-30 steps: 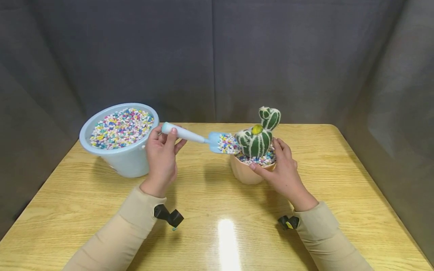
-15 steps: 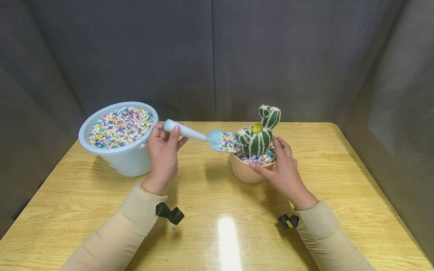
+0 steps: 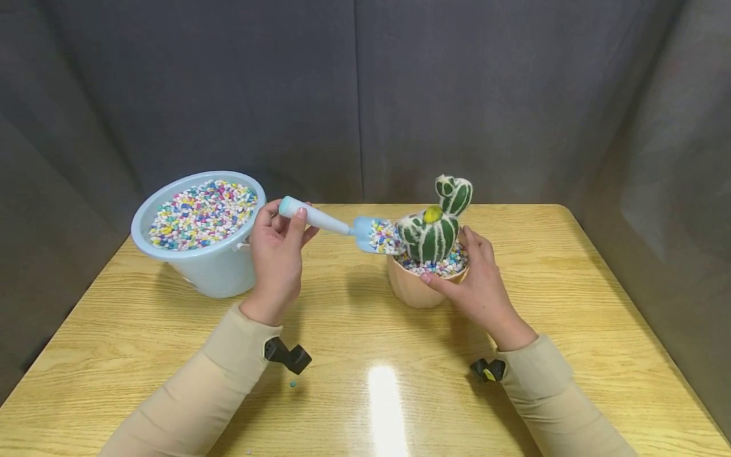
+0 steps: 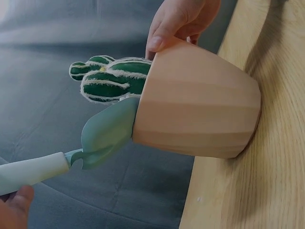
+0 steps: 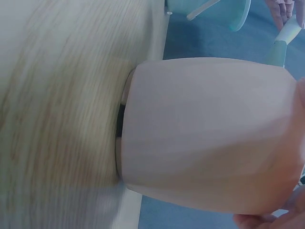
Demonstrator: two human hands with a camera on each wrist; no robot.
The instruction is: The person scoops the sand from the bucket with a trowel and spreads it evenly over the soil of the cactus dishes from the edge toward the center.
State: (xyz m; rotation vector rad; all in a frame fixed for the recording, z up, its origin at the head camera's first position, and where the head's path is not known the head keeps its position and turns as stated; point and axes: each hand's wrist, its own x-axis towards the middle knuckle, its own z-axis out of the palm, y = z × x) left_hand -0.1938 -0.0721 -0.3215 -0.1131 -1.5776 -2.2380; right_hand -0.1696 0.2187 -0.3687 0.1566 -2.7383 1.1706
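My left hand (image 3: 278,257) pinches the pale blue handle of a small trowel (image 3: 320,219), thumb on top. Colourful pebbles (image 3: 384,237) lie on its blade, whose tip overlaps the left rim of a peach flowerpot (image 3: 419,293). In the left wrist view the blade (image 4: 108,131) slopes with its front edge right at the pot's rim. A green cactus (image 3: 429,240) with white fuzzy ribs and a yellow flower stands in the pot, pebbles around its base. My right hand (image 3: 482,292) grips the pot's right side, thumb at the front rim, fingers behind.
A light blue bucket (image 3: 211,273) full of the same pebbles stands at the left of the wooden table (image 3: 342,355). One teal pebble (image 3: 293,383) lies near the left sleeve. Dark curtains (image 3: 365,108) hang behind and beside the table.
The trowel's handle end has risen and shifted slightly right, so the blade tilts more toward the pot. The right hand keeps its hold on the pot.
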